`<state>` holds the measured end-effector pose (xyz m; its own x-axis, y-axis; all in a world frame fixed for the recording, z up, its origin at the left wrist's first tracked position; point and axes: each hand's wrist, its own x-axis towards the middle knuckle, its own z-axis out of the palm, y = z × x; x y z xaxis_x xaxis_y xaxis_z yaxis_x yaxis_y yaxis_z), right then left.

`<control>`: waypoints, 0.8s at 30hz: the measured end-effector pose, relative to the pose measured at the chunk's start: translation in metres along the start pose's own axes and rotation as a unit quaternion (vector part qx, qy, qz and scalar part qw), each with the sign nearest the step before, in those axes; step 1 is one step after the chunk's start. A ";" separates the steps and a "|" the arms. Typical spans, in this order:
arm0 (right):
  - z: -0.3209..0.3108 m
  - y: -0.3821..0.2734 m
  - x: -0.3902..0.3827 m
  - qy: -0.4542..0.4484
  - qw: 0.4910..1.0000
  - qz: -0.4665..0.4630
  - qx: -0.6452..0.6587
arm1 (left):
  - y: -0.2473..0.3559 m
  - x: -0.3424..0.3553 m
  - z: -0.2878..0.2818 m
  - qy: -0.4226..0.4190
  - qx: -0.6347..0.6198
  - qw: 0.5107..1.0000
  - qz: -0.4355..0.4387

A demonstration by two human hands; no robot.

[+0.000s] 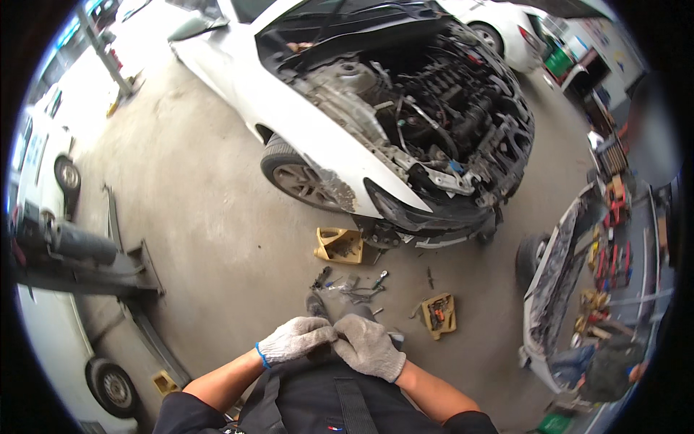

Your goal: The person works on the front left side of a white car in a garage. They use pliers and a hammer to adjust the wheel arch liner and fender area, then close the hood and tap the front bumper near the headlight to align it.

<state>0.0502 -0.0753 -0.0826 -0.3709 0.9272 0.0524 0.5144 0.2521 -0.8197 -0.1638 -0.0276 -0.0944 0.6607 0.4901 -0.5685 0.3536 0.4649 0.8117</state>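
My left hand [296,340] and my right hand [370,349], both in pale knitted work gloves, meet in front of my body. Their fingers are curled and pressed together at the tips; whatever is between them is hidden. Just beyond, on the floor, lies a loose group of hand tools and small parts, among them a ratchet [381,278]. A cut-open yellow jug [323,252] with small dark pieces inside rests past them, near the white car [311,137]. To the right sits another cut yellow jug [450,330] holding small tools or parts.
The car's engine bay [441,94] is exposed, its front stripped. A removed bumper [536,318] stands at right, near toolboxes [613,267] and a person [614,369]. At left are a lift post with arms [87,278] and a white vehicle with a wheel [114,387].
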 end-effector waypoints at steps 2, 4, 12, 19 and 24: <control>0.002 0.004 -0.011 0.066 0.998 0.003 0.008 | 0.009 0.010 0.003 -0.006 -0.005 1.000 -0.009; 0.006 0.007 -0.018 0.125 0.990 0.020 0.055 | 0.013 0.016 0.009 -0.003 -0.031 0.999 -0.043; 0.034 0.022 -0.055 0.281 0.935 0.120 0.181 | 0.013 0.037 0.041 0.034 0.076 0.996 -0.031; 0.063 0.032 -0.062 0.246 0.942 0.117 0.197 | 0.001 0.023 0.052 0.086 0.111 0.990 -0.032; 0.091 0.041 -0.045 0.276 0.951 0.087 0.108 | -0.015 0.029 0.034 0.087 0.110 0.990 0.001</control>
<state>0.0181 -0.1319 -0.1706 0.1987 0.9688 0.1479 0.3370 0.0741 -0.9386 -0.1275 -0.0454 -0.1185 0.5440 0.6189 -0.5665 0.5010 0.3020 0.8110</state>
